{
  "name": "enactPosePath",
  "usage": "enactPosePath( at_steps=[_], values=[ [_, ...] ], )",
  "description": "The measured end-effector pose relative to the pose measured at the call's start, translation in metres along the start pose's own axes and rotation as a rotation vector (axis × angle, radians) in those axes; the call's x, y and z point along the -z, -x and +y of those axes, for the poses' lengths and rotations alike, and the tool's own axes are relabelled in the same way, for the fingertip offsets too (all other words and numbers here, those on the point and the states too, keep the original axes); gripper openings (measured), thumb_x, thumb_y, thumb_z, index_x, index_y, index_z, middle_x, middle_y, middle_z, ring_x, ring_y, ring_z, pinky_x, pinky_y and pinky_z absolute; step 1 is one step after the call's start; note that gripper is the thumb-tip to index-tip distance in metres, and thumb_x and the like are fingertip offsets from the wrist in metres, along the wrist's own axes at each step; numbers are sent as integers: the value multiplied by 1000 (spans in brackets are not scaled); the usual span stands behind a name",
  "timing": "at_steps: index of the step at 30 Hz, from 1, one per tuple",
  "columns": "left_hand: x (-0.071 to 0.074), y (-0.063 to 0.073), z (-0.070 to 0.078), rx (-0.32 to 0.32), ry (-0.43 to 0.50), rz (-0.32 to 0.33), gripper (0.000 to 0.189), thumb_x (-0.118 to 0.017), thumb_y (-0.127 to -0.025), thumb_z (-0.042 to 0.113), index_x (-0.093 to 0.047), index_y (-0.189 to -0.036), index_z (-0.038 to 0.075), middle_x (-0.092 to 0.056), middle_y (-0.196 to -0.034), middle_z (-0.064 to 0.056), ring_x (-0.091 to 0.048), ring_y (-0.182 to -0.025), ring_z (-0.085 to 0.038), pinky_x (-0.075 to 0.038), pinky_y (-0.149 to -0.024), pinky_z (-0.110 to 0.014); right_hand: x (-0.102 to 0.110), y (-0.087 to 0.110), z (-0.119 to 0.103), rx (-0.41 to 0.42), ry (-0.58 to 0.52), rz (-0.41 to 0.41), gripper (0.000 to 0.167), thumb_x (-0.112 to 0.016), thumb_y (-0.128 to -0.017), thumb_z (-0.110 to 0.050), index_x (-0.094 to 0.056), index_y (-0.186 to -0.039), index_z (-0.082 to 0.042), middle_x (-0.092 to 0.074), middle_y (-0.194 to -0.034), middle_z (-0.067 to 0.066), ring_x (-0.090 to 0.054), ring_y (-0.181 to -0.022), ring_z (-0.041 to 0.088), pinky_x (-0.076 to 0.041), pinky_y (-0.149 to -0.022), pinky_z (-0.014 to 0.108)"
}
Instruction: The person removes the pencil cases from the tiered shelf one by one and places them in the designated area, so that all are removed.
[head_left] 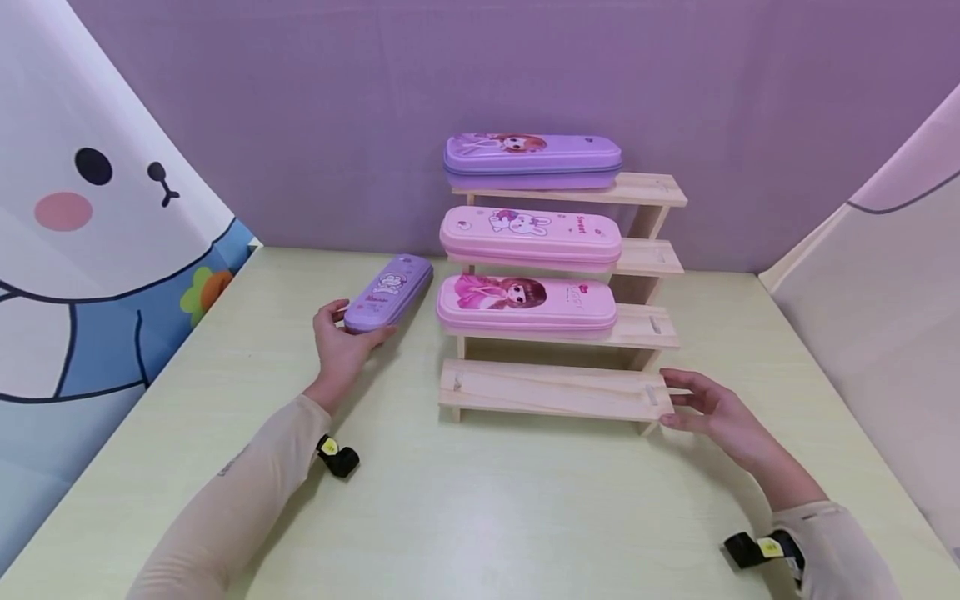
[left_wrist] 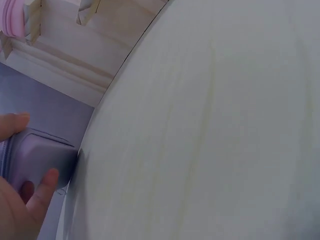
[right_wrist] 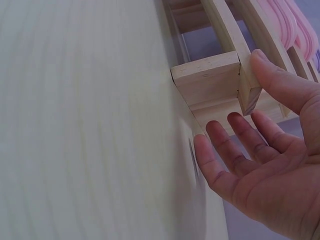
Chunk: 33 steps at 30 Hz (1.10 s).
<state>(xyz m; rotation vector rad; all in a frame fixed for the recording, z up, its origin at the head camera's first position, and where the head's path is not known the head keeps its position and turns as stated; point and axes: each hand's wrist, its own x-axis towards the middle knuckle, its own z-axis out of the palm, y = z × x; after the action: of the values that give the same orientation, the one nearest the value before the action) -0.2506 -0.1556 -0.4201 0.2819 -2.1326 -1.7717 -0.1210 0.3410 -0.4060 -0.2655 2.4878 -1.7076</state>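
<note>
My left hand (head_left: 343,346) grips the near end of a purple pencil case (head_left: 390,292), thumb on one side and fingers on the other. The case lies slantwise at the left of a wooden tiered stand (head_left: 555,390), and its end (left_wrist: 40,157) shows between thumb and fingers in the left wrist view. At the right end of the stand's lowest step is my right hand (head_left: 723,421), its thumb (right_wrist: 275,80) at the board's edge and its other fingers spread loosely below. Nothing lies on that lowest step.
On the upper steps lie a pink case with a doll picture (head_left: 525,304), a pink rabbit case (head_left: 531,237) and, on top, a purple doll case (head_left: 532,160). A purple curtain (head_left: 337,125) hangs behind the pale table (head_left: 480,500); a printed cloth (head_left: 112,275) hangs at left.
</note>
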Motion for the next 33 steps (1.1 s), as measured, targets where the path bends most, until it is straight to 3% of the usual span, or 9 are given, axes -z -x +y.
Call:
enactPosePath(
  at_steps=[6,11,13,20,25,28,33],
  values=[
    [7,-7,-3,67,-95,-115,91,-90,-67,5,-42,-144,0,-34,-129,-18,-45,-105,-22,-56,-60,-21,0,0,1,6,-11,2,61,-72,-88,2,-44,-141,7,-55,-122,-22,-60,-103,3,-53,-82,20],
    [11,-10,-1,59,-203,-201,94,-92,-67,11,-43,-147,3,-32,-129,-21,-51,-90,-25,-56,-52,-26,1,-1,1,2,-12,2,60,-71,-88,2,-46,-141,5,-54,-122,-21,-59,-104,3,-52,-82,20],
    [12,-10,1,43,-243,-234,96,-93,-67,14,-42,-147,3,-31,-129,-23,-53,-86,-27,-56,-51,-29,1,-1,1,-5,-7,3,61,-71,-88,2,-44,-142,6,-54,-122,-21,-59,-104,3,-52,-82,20],
    [15,-8,6,-18,-361,-313,101,-95,-65,22,-40,-147,0,-31,-127,-24,-47,-104,-34,-58,-54,-32,1,-2,1,-19,10,7,62,-72,-88,1,-41,-142,9,-53,-122,-21,-59,-103,2,-51,-82,19],
    [19,-8,8,-83,-462,-354,103,-94,-65,30,-39,-146,-2,-32,-122,-24,-46,-99,-35,-56,-51,-33,0,-2,0,-14,7,6,63,-73,-87,1,-42,-141,10,-54,-121,-21,-59,-103,2,-51,-82,19],
    [19,-8,8,-84,-486,-374,103,-93,-66,34,-39,-145,-3,-33,-121,-25,-49,-93,-34,-56,-50,-33,0,-2,0,-16,9,4,63,-73,-88,0,-41,-142,10,-54,-121,-22,-59,-103,2,-51,-83,19],
    [17,-9,6,-29,-492,-411,97,-92,-68,34,-36,-140,-1,-32,-121,-25,-55,-80,-33,-57,-50,-34,1,-1,-1,-23,11,2,63,-73,-88,-2,-42,-142,7,-54,-121,-23,-59,-103,1,-52,-83,19]
  ],
)
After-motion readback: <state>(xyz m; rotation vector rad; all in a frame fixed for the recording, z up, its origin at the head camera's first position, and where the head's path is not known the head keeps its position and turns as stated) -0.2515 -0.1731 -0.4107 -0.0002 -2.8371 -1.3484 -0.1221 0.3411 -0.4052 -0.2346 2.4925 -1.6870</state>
